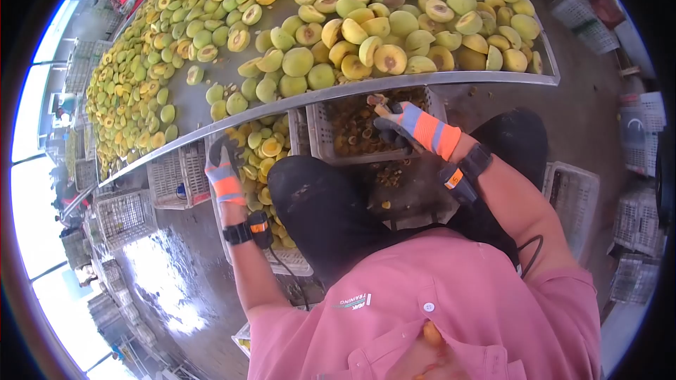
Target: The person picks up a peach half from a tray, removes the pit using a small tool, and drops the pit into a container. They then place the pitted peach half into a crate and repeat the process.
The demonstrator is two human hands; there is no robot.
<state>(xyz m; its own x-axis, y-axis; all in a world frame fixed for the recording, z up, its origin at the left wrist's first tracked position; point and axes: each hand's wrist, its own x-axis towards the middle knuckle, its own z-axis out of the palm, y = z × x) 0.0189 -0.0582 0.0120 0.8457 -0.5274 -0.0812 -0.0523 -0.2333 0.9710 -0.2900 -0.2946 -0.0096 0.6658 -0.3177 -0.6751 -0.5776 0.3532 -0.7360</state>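
Lots of halved fruit is covering our table, and we're pinching a small brownish bit (can't tell what) in our right hand over the scrap crate. Our left hand is hanging by the fruit crate, but we can't tell whether it's gripping anything.

showing green and yellow on the halved fruit, bearing brown at cut centres, banding orange, pale blue and dark grey around left glove and right glove, wearing pink across the shirt, running black over trousers, showing grey on crates
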